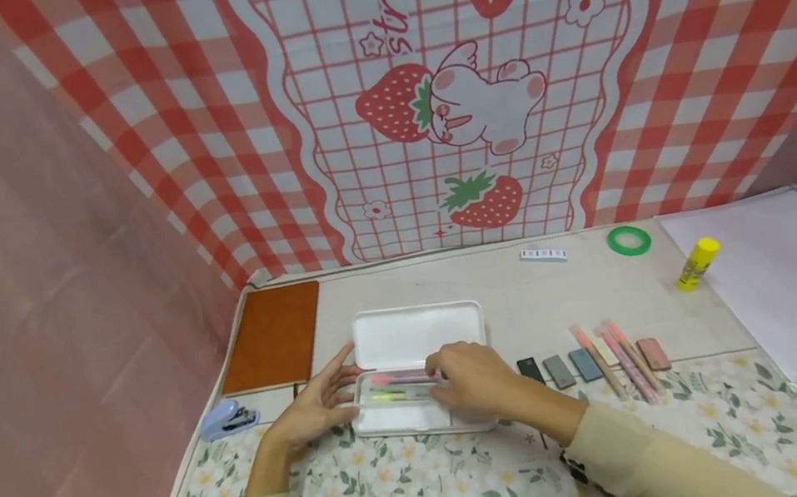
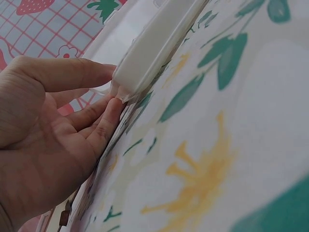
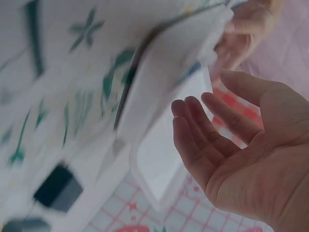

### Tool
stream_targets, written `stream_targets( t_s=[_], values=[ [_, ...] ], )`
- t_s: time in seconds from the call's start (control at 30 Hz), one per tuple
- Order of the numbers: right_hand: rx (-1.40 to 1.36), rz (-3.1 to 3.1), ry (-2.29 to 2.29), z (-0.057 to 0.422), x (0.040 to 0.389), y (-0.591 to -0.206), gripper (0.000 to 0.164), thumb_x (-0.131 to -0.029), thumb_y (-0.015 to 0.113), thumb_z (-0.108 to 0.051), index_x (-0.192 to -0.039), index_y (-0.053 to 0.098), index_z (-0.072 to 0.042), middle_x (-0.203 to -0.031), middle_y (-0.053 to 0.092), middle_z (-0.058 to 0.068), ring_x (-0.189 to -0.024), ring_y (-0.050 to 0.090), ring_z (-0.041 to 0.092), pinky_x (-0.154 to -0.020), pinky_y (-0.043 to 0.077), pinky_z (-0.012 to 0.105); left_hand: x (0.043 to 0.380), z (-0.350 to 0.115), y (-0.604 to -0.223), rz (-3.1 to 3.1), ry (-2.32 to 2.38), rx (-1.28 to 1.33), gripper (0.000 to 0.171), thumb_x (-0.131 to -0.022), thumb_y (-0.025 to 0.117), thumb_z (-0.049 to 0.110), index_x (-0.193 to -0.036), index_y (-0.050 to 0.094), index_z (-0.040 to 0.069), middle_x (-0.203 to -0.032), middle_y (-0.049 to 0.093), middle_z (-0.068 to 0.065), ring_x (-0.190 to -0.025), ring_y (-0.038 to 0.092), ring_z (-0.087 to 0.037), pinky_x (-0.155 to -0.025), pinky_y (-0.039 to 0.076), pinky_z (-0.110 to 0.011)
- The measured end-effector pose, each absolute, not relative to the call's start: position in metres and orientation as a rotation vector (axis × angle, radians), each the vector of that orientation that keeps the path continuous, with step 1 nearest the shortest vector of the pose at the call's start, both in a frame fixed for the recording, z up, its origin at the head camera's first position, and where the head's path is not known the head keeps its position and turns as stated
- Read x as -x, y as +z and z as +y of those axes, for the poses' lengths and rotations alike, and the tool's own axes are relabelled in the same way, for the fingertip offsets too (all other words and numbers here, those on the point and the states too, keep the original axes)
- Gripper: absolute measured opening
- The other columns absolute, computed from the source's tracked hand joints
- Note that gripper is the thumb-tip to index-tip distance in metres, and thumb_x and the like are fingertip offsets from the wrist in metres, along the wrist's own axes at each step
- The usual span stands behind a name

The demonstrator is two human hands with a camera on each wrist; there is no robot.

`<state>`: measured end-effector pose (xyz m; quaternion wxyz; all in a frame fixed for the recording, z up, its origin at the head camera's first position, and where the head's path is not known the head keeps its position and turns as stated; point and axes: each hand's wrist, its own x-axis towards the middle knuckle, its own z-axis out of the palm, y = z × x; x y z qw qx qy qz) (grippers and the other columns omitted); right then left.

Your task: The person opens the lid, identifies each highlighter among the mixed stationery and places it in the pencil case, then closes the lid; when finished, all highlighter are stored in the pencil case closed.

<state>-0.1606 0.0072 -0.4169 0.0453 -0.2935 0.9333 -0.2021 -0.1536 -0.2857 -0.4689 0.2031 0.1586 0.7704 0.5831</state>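
A white pencil case (image 1: 419,335) lies with its lid raised on the floral cloth. Pink and yellow-green pens (image 1: 391,395) show in its lower half. At the case's left end is my left hand (image 1: 318,403); in the left wrist view its thumb and fingers (image 2: 104,123) pinch the case's corner. My right hand (image 1: 478,381) hovers over the right part of the case and hides what lies there. In the right wrist view the right hand (image 3: 236,150) has loosely bent fingers, with nothing visible between them.
Right of the case lie small erasers (image 1: 558,372) and pink pens (image 1: 631,361). A glue stick (image 1: 699,263), green tape roll (image 1: 628,241) and white board (image 1: 789,289) are farther right. On the left are a brown notebook (image 1: 272,336) and a blue stapler (image 1: 228,419).
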Motion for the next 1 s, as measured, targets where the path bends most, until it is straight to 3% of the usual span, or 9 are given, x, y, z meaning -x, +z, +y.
stream_targets(
  t_s=[0.3,0.47,0.63,0.73,1.0],
  values=[
    [0.751,3.050,-0.538,0.076,0.170,-0.402,0.029,-0.080,0.074,-0.029,-0.101,0.072,-0.010,-0.081,0.068,0.001,-0.063,0.057,0.012,-0.050,0.044,0.027,0.152,-0.285,-0.466,2.138,1.625,-0.448,0.094,-0.085,0.066,0.000,-0.152,0.008,0.032,-0.144,0.033,-0.013,-0.134,0.029,-0.031,-0.107,0.030,-0.051],
    [0.678,3.149,-0.381,0.129,0.182,-0.403,0.031,-0.080,0.074,-0.027,-0.101,0.070,-0.006,-0.083,0.068,0.005,-0.065,0.060,0.018,-0.049,0.047,0.032,0.152,-0.284,-0.466,2.145,1.619,-0.439,0.094,-0.085,0.065,-0.001,-0.152,0.008,0.032,-0.144,0.033,-0.013,-0.135,0.028,-0.032,-0.107,0.031,-0.051],
    [0.590,3.175,-0.197,0.164,0.192,-0.409,0.017,-0.080,0.070,-0.024,-0.078,0.065,-0.008,-0.072,0.061,0.004,-0.056,0.053,0.019,-0.044,0.041,0.035,0.153,-0.284,-0.467,2.138,1.630,-0.450,0.094,-0.085,0.066,0.000,-0.153,0.007,0.030,-0.143,0.033,-0.014,-0.135,0.028,-0.032,-0.107,0.031,-0.051],
    [0.508,3.109,-0.204,0.175,0.196,-0.415,0.021,-0.081,0.065,-0.021,-0.065,0.055,-0.013,-0.062,0.053,0.001,-0.052,0.045,0.017,-0.043,0.034,0.032,0.153,-0.284,-0.467,2.140,1.638,-0.433,0.095,-0.084,0.066,-0.001,-0.152,0.009,0.031,-0.143,0.034,-0.014,-0.134,0.029,-0.032,-0.107,0.031,-0.051],
    [0.392,2.994,-0.318,0.185,0.202,-0.428,0.023,-0.082,0.064,-0.022,-0.063,0.055,-0.015,-0.061,0.052,-0.001,-0.054,0.046,0.017,-0.045,0.034,0.031,0.151,-0.282,-0.465,2.155,1.635,-0.429,0.095,-0.084,0.067,-0.002,-0.152,0.010,0.032,-0.142,0.035,-0.014,-0.133,0.032,-0.031,-0.105,0.033,-0.048]
  ],
)
